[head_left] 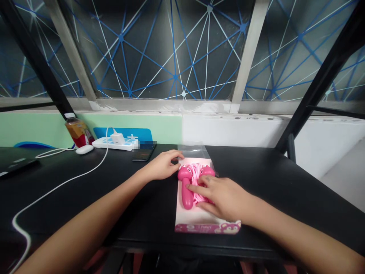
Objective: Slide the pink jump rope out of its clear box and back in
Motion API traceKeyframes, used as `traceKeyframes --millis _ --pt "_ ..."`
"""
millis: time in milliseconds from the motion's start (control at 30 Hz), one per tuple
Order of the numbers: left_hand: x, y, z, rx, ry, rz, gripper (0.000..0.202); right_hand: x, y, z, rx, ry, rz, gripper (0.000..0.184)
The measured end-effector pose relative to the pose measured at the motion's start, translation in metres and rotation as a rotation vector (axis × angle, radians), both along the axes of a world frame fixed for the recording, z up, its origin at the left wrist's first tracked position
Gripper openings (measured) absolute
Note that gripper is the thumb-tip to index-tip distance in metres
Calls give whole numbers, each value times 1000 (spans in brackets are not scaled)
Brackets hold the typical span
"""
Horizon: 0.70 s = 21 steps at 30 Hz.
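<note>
A pink jump rope (187, 194) with animal-head handles and a bundled light pink cord (196, 173) lies in a shallow, pale-lined box (186, 219). The box has a printed pink front edge, and a clear plastic cover (194, 151) stands at its far end. My left hand (162, 165) is at the box's far left edge, fingers curled onto it and thumb at the side. My right hand (221, 194) is over the right handle with fingers and thumb around it, hiding most of it. Its index finger reaches to the left handle.
On the black desk (128, 220), a phone (144, 151) lies left of the box. Farther left are a white power strip (128, 143) with a charger (117, 137), a white mouse (84, 149), a drink bottle (77, 130) and a dark device (18, 166). A white cable (61, 185) runs toward the near left.
</note>
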<state>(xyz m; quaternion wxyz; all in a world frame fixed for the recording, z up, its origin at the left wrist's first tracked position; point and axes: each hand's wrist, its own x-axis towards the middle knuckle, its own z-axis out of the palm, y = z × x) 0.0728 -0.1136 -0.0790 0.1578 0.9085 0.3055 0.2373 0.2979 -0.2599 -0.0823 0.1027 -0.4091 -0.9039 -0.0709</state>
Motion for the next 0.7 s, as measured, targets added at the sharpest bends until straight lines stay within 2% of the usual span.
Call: traceKeyframes --millis 233,400,500,600,700 --pt "6 -23 4 40 37 -73 27 4 13 -13 60 -60 -112 43" --pt "6 -35 9 55 46 -130 28 2 12 -10 200 -107 -102 36" --pt "5 -36 12 75 45 -119 27 -6 -1 -2 267 -64 44 38" --pt "6 -34 13 93 50 -114 27 -13 -14 2 90 -24 330 46" --pt "6 -32 12 99 58 -105 28 -17 -18 -4 -44 -41 430 52"
